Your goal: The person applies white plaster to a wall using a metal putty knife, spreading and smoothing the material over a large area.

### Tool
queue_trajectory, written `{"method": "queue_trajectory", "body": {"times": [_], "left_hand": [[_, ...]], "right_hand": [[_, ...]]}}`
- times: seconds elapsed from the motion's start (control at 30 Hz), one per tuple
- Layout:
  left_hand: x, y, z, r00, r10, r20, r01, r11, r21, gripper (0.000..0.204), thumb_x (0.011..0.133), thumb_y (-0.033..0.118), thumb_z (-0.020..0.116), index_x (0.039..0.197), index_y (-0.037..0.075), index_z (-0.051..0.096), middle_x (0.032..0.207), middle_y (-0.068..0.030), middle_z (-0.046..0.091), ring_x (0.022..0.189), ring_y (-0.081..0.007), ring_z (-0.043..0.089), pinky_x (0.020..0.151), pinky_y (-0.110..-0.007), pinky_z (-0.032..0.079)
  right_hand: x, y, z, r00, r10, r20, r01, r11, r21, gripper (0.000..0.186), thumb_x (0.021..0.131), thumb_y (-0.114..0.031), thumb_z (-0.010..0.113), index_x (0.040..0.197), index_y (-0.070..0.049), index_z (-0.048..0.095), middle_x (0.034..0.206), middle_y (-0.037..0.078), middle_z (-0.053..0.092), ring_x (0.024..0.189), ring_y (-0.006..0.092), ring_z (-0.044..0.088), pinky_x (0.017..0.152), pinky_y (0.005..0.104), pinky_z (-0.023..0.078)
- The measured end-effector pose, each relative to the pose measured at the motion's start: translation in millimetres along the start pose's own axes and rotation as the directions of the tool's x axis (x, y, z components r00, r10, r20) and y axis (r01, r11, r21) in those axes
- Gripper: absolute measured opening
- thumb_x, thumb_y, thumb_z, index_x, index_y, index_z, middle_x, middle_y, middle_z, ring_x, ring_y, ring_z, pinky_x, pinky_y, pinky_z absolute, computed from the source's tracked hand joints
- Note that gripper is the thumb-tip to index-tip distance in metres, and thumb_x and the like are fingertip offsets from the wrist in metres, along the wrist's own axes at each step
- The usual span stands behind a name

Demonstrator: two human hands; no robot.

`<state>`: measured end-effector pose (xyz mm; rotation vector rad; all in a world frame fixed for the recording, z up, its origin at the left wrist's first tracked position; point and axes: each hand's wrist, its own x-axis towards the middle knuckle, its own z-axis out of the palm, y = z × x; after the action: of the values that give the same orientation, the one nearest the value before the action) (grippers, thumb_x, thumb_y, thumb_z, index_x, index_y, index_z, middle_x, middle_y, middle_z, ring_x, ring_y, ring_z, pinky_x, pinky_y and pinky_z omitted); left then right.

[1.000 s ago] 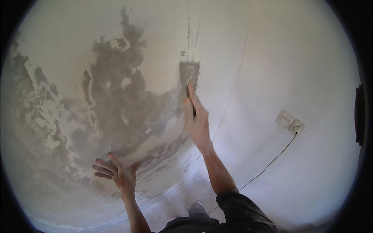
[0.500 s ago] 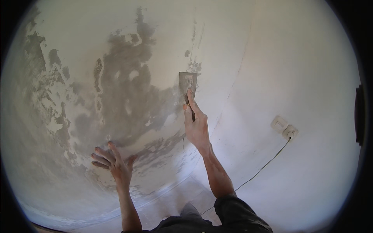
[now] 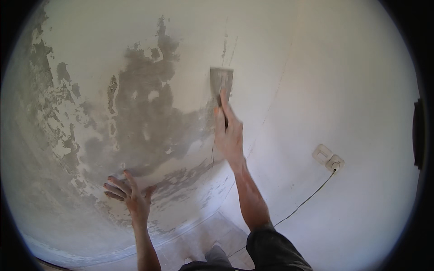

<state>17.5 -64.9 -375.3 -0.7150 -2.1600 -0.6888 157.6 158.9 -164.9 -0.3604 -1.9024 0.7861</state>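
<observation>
My right hand [image 3: 231, 137] is closed round the dark handle of a putty knife [image 3: 221, 77], index finger laid along the blade. The wide blade edge points up and lies against the wall, below a thin vertical row of grey marks. To the lower left, my left hand [image 3: 134, 196] is spread with nothing in it, its fingertips at the wall. Between and above the hands, the wall [image 3: 196, 58] shows a large bare grey patch [image 3: 144, 97] with ragged edges, where the pale coating is gone.
On the adjoining right-hand wall sit a light switch and a socket [image 3: 334, 163] with a plug in it. A dark cable [image 3: 305, 202] runs from the plug down to the tiled floor [image 3: 205, 237]. More flaked grey patches [image 3: 43, 58] lie at far left.
My right hand has pushed the putty knife upward along the wall, over the grey specks beside the corner. My left hand stays spread in nearly the same place.
</observation>
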Motion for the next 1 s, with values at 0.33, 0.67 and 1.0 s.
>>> {"method": "queue_trajectory", "body": {"times": [0.33,0.67,1.0], "left_hand": [[2.2,5.1,0.5,1.000,0.004,-0.005,-0.004,0.999,-0.052,0.110,0.078,0.052,0.073,0.157,0.016,0.007,0.154,-0.0348,-0.017,0.138,-0.0591,-0.022,0.105,-0.075,-0.009],[4.0,6.4,-3.9,0.999,0.025,-0.020,-0.025,0.999,0.026,0.117,0.075,0.052,0.076,0.157,0.012,0.003,0.155,-0.0339,-0.018,0.139,-0.0572,-0.022,0.107,-0.072,-0.009],[1.5,3.1,1.1,1.000,0.004,-0.006,-0.004,0.999,-0.040,0.106,0.079,0.055,0.070,0.157,0.018,0.008,0.155,-0.0347,-0.014,0.138,-0.0581,-0.023,0.104,-0.075,-0.009]], "right_hand": [[-29.6,25.4,20.6,0.983,-0.175,-0.058,0.173,0.984,-0.035,0.049,0.103,-0.016,0.044,0.150,-0.005,0.035,0.115,0.019,0.063,0.061,0.0077,0.035,0.054,0.0255,0.039],[-34.6,10.7,18.1,0.998,-0.060,-0.015,0.059,0.996,-0.063,0.047,0.103,-0.017,0.043,0.148,-0.004,0.037,0.139,0.027,0.051,0.079,0.0110,0.055,0.075,0.0249,0.049],[-24.3,-2.3,11.7,0.996,0.058,-0.061,-0.063,0.994,-0.088,0.048,0.105,-0.022,0.041,0.150,-0.004,0.035,0.131,0.021,0.060,0.065,0.0106,0.045,0.061,0.0263,0.044]]}}
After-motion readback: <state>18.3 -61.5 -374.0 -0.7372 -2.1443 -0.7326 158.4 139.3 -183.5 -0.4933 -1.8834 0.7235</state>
